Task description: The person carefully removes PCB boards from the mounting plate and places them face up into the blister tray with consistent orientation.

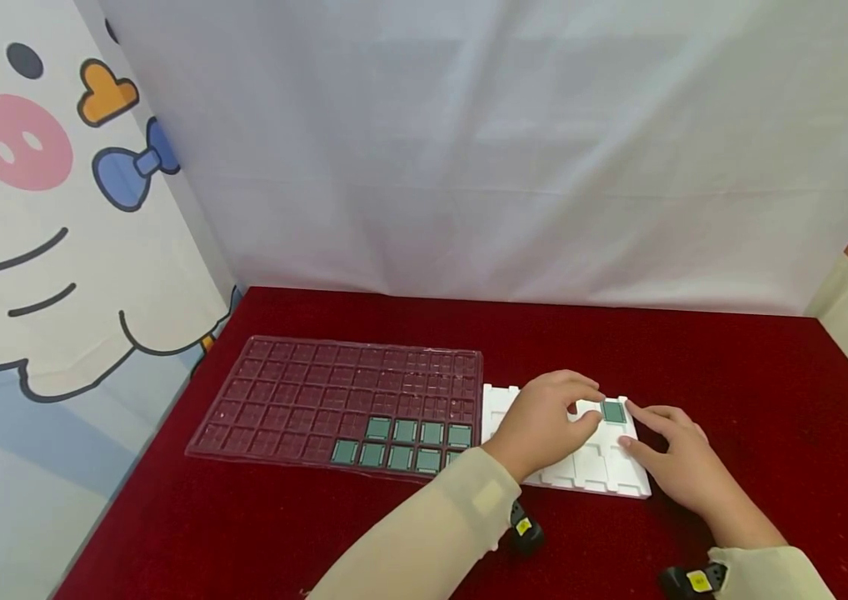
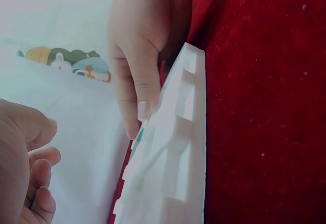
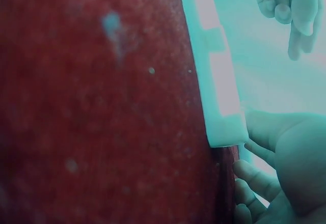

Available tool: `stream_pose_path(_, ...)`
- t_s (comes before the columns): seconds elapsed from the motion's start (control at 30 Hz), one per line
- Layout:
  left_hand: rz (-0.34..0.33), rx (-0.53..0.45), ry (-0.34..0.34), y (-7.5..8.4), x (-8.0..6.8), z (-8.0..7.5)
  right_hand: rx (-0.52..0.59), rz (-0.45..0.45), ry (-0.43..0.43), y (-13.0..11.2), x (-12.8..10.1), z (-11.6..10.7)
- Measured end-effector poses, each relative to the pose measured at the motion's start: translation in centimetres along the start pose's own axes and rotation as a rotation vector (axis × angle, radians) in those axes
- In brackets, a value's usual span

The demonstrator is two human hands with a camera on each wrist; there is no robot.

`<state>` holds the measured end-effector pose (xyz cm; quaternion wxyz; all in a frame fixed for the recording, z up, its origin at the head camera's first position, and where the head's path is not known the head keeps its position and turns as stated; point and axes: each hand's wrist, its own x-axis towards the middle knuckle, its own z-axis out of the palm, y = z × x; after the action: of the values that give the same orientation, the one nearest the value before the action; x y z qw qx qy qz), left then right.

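Note:
My left hand (image 1: 544,421) hovers over a white compartment tray (image 1: 581,471), thumb and bent forefinger apart with nothing visible between them. In the left wrist view, the left hand's other fingers (image 2: 43,183) are loosely curled. One square green chip-like piece (image 1: 613,412) lies in the tray's far right compartment. My right hand (image 1: 675,458) rests against the tray's right end, forefinger at the far corner and thumb on the side edge. In the right wrist view the right thumb (image 3: 265,127) touches the tray end, and the other fingers lie below it. The left forearm hides part of the tray.
Left of the white tray lies a clear plastic tray (image 1: 281,400) with many compartments. Several green chip-like pieces (image 1: 401,457) fill its near right part. Dark red cloth (image 1: 769,400) covers the table, with a white curtain (image 1: 506,167) behind.

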<state>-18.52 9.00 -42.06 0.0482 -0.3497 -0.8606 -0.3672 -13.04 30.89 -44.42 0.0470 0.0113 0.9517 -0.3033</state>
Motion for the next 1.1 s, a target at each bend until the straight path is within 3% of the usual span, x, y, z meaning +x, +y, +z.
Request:
stream_pose_path(0.27, -0.030, 0.029, -0.032, 0.1, 0.9, 0.9, 0.005, -0.007, 0.003, 0.0, -0.1, 0.1)
stream_pose_path(0.83, 0.018, 0.181, -0.090, 0.5, 2.4, 2.9, 0.021, -0.015, 0.009, 0.1, -0.1, 0.0)
stream_pose_path(1.1, -0.003, 0.193, -0.078, 0.3, 2.7, 3.6, 0.024, -0.022, 0.016, 0.1, -0.1, 0.0)
